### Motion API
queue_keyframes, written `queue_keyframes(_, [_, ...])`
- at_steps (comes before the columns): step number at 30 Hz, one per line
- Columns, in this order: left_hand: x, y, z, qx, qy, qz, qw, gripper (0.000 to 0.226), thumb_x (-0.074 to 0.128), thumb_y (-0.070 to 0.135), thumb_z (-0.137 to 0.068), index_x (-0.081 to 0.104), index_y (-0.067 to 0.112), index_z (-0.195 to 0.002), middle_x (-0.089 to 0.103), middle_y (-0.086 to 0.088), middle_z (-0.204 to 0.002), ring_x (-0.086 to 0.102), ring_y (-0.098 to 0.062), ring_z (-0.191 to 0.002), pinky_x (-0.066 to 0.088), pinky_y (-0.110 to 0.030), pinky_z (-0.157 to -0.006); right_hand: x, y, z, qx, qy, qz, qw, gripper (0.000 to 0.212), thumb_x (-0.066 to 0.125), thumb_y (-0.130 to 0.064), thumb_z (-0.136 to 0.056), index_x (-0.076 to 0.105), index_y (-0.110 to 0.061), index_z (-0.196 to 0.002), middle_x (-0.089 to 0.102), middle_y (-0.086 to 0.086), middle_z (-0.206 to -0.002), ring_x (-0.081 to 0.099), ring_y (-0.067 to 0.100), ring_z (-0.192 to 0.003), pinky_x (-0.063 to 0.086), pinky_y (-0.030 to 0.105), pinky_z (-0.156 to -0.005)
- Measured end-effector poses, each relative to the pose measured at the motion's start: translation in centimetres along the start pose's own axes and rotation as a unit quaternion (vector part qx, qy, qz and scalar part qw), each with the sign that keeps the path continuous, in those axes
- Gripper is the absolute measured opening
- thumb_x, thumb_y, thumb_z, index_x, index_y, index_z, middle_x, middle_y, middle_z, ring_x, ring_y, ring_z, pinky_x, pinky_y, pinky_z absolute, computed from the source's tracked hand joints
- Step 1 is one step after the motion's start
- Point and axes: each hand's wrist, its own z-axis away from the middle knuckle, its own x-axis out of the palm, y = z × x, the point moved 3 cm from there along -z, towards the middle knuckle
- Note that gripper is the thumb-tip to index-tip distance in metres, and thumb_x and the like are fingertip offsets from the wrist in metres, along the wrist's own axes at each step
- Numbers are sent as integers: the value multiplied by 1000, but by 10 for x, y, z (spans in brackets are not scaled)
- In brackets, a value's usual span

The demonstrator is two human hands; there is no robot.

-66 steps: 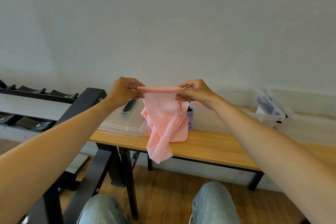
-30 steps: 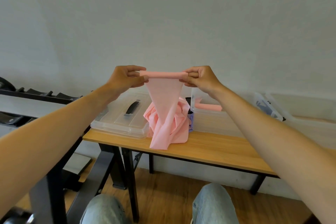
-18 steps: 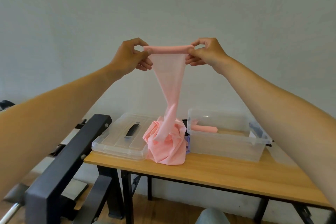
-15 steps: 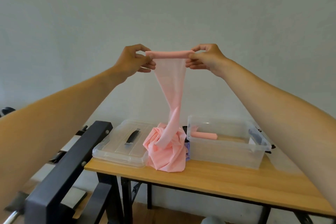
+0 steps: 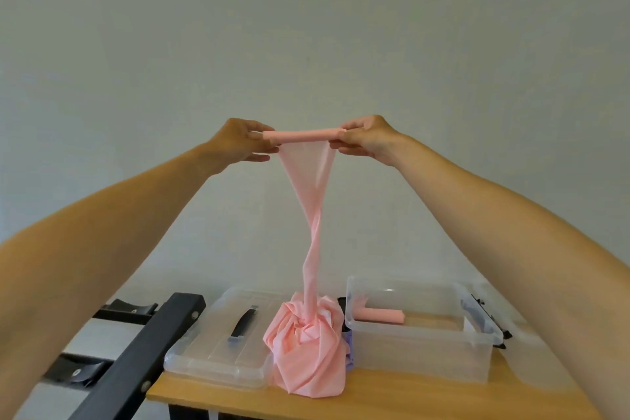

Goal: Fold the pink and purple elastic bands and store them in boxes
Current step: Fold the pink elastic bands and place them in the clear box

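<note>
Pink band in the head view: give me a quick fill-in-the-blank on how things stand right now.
1. The left hand and right hand hold the rolled end of the pink band between them, and its loose part hangs ____ to the pile.
2. The clear box already holds one ____ roll.
3. The lid lies to the ____ of the pile.

Missing: twisted; pink; left

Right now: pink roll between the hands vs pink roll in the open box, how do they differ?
The held roll is up in the air, pinched at its ends by the left hand and right hand; the boxed roll lies on the floor of the clear box.
The held roll is unfinished, with a twisted tail running down to the pink heap; the boxed roll shows no tail.
Both are pink and lie level.
</note>
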Motion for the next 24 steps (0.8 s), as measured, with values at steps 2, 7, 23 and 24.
queue_keyframes(2, [-6,8,-8,16,3,-61,998,31,79,5,-88,72,2,-118,76,-15,-111,76,-16,-99,63,-31,-85,-4,-10,-7,-20,4,41,999,15,68,-1,-97,70,5,-111,76,21,-107,78,15,-87,62,20,-77])
queue_keyframes(7, [-12,42,-29,104,90,-129,982,19,79,7,-89,74,7,-107,77,-16,-99,76,-22,-95,64,-28,-75,-13,-42,-27,-114,80,79,987,11,73,-1,-94,68,-10,-89,75,25,-101,78,24,-87,64,30,-81])
queue_keyframes(23, [15,6,-31,121,138,-102,978,10,69,11,-97,68,8,-106,74,-12,-83,72,-22,-68,64,-37,-64,-10,-22,-28,-121,80,99,984,9,59,-6,-100,58,-9,-109,74,17,-80,75,24,-61,61,32,-60])
queue_keyframes(24, [20,-6,-27,92,124,-59,986,13,70,11,-97,68,6,-108,73,-13,-83,72,-20,-68,64,-37,-67,-7,-9,-25,-100,70,81,989,11,61,-4,-100,59,-8,-109,75,18,-82,76,24,-63,62,32,-62])
